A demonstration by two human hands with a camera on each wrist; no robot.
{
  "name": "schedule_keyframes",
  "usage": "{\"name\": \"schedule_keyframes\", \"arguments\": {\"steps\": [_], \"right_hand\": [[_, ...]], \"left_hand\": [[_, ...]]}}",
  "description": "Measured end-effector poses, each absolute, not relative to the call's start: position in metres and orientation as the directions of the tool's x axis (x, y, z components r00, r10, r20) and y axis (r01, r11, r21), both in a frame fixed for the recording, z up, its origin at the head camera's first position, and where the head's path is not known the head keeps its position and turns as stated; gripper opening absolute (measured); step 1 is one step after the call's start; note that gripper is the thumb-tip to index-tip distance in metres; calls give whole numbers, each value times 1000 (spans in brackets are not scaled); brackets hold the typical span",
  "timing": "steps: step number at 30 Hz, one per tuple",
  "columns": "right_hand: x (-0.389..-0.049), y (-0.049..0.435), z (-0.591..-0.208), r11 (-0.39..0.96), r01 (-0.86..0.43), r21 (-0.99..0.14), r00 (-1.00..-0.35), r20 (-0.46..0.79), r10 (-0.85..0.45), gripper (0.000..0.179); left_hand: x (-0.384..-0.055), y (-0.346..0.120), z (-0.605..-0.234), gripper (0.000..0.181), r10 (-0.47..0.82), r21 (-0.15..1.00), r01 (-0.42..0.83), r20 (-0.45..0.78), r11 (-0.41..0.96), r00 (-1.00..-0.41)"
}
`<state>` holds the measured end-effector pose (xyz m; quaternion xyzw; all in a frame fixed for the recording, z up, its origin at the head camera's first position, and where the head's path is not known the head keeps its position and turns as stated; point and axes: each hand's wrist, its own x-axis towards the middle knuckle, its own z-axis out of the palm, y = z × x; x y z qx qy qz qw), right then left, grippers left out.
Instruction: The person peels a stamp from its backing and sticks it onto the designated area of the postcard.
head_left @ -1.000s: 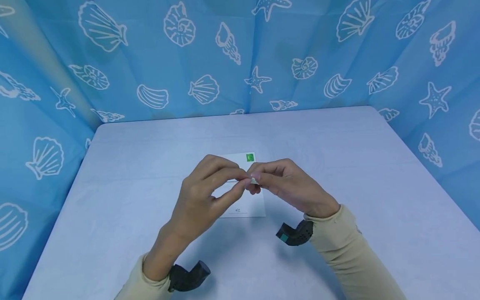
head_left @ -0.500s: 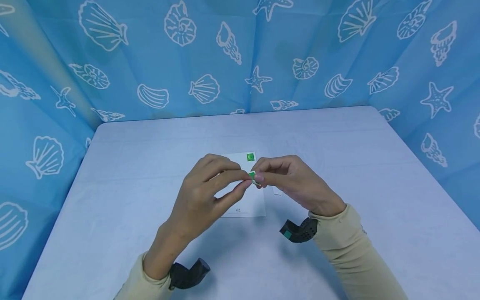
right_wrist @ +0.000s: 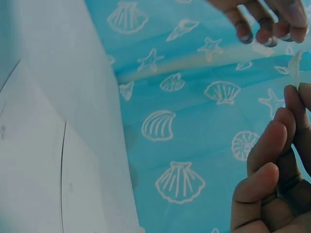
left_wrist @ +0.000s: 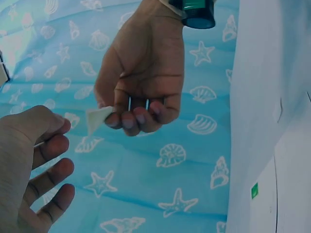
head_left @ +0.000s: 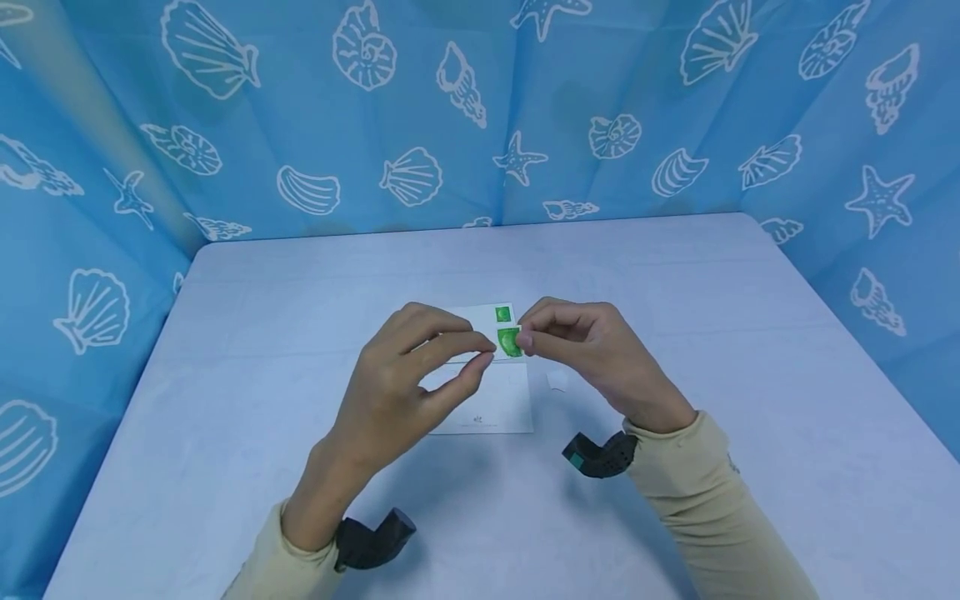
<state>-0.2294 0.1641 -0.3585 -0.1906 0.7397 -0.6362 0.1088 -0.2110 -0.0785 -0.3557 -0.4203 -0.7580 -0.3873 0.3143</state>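
Observation:
My right hand (head_left: 592,354) pinches a small green and white stamp-like sticker (head_left: 509,342) between thumb and forefinger, above the table. In the left wrist view the sticker (left_wrist: 98,118) shows its pale back, and a corner bends out from the right hand's fingertips. Left of it, my left hand (head_left: 412,379) hovers with thumb and forefinger tips close together, apart from the sticker, the other fingers loosely curved. Beneath both hands lies white stationery: an upper part with a green printed square (head_left: 503,314), and a lower part (head_left: 498,404) bearing a tiny emblem.
A small white scrap of paper (head_left: 557,381) lies right of the stationery on the white-covered table (head_left: 300,333). A blue curtain (head_left: 480,108) with shell patterns surrounds the table's back and sides. Black devices (head_left: 375,539) are strapped to both wrists.
The left fingers have come away from the sticker. My right hand has moved slightly up and to the right with it, and its green face has turned toward the head view.

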Motion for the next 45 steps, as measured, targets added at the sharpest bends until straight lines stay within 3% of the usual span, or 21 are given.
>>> {"name": "schedule_keyframes", "arguments": {"steps": [7,18,24,33,39,45], "right_hand": [[-237,165,-365,217,-213,-953,-919,119,-376,16],[-246,167,-373,279,-216,-936,-938,119,-325,18],[-251,165,-378,302,-216,-929,-941,115,-319,19],[-256,167,-389,365,-211,-907,-946,95,-311,19],[-258,167,-397,360,-213,-908,-947,100,-306,17],[-261,171,-410,395,-227,-890,-948,109,-299,20]], "left_hand": [[-216,-85,-357,15,367,386,850,779,358,-508],[-238,-103,-384,15,328,513,733,669,446,-668],[-246,-115,-404,16,292,600,633,571,489,-767],[-251,-131,-449,22,204,784,428,376,449,-904],[-245,-142,-475,28,147,804,343,312,485,-939],[-240,-139,-486,26,203,776,409,355,480,-912]]}}
